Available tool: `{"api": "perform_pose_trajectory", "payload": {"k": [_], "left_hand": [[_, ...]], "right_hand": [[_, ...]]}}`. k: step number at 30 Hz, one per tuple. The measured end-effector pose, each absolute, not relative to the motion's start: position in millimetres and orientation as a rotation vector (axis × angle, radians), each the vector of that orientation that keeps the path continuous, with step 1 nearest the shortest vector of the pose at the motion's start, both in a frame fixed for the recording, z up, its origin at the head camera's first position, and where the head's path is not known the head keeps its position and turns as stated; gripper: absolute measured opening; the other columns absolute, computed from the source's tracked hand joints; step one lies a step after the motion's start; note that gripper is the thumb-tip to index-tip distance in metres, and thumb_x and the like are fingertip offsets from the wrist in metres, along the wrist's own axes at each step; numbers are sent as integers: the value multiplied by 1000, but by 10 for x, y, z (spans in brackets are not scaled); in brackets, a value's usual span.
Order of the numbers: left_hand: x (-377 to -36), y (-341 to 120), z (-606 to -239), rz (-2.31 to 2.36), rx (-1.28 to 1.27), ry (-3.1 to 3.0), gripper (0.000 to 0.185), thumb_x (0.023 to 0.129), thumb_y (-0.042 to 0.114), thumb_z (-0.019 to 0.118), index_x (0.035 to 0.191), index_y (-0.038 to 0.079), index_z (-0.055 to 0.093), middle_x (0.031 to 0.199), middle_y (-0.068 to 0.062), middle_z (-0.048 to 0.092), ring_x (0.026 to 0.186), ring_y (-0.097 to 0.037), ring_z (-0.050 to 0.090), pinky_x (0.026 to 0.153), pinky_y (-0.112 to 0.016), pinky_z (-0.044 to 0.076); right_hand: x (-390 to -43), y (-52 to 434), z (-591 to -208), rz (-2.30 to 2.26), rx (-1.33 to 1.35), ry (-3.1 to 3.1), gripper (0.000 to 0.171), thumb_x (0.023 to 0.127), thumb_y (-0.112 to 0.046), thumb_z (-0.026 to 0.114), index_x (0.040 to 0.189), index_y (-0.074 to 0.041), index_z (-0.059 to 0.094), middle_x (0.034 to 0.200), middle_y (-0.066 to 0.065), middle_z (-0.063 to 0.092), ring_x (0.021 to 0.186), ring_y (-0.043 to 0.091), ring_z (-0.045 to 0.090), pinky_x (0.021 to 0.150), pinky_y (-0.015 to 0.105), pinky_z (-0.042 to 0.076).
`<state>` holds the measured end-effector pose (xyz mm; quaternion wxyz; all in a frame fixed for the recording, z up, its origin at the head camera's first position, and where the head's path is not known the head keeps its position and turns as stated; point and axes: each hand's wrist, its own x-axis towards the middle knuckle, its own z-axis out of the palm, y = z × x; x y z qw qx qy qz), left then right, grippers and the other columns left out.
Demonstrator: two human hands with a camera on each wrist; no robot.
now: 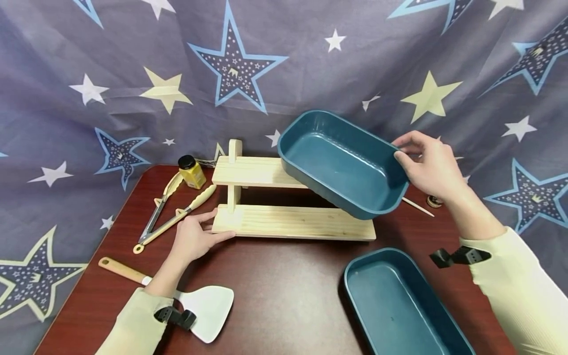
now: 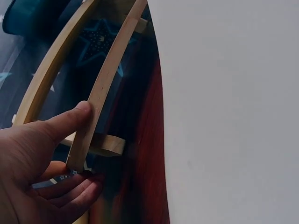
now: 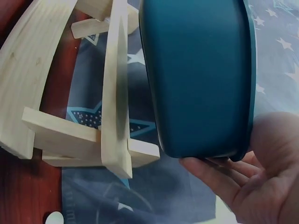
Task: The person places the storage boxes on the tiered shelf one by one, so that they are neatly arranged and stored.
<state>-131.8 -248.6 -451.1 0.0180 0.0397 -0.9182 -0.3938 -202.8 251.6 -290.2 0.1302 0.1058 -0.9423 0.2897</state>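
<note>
Inspected with the clock face centred on the wooden rack [image 1: 288, 216], as seen from the head camera; found at 2 o'clock a blue bin [image 1: 341, 167], tilted over the right part of the upper shelf [image 1: 255, 171], open side turned toward the camera, with its 10 o'clock end higher in view than its 4 o'clock end; cannot tell whether touching that shelf; observed the right hand [image 1: 428, 165] gripping this bin by its 3 o'clock end, thumb at the inner side of the rim, fingers on the outside; confirmed the same grip in the right wrist view; observed the left hand [image 1: 195, 236] holding the lower shelf [image 1: 297, 224] by its 9 o'clock end, thumb along the front edge, fingers bent round the end; confirmed in the left wrist view, with thumb pressed to the edge of the board; noted between 4 and 5 o'clock a second bin [image 1: 399, 305], upright on the dark red table [image 1: 284, 281], cut off by the lower border of view; recorded spread tongs [image 1: 156, 215] near 9 o'clock, with a yellow bottle [image 1: 194, 176], black-capped, just beside the tips; recorded a spatula [image 1: 208, 310] between 7 and 8 o'clock, partly covered by the left forearm; recorded a thin pale stick [image 1: 418, 207] at 3 o'clock; noted star-patterned cloth [image 1: 310, 74] hanging at 12 o'clock.
</note>
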Motion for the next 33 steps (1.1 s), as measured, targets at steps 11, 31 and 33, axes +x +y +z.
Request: {"api": "perform_pose_trajectory", "payload": {"k": [11,31,33], "left_hand": [[-1283,-2502,-4512,-1238,136,-2846,89,77,42,97,146,-2,62,132,-26,73,103,-33,80,72,-19,60],[-1306,-2500,-4523,-1216,112,-2840,86,77,39,97,144,-2,63,129,-25,74,100,-31,80,71,-16,58],[-1309,-2492,-4523,-1220,111,-2840,86,77,38,97,144,-2,63,130,-25,74,100,-31,80,72,-16,58]], "right_hand": [[-2244,2115,-2938,911,365,-2752,19,105,-20,64,120,-11,72,114,21,80,93,36,78,68,20,46],[-2428,1905,-3145,976,334,-2777,19,106,-20,62,121,-13,72,118,19,80,90,35,77,74,36,49],[-2442,1894,-3157,970,336,-2774,18,106,-19,62,120,-13,72,117,18,80,84,33,75,72,35,48]]}}
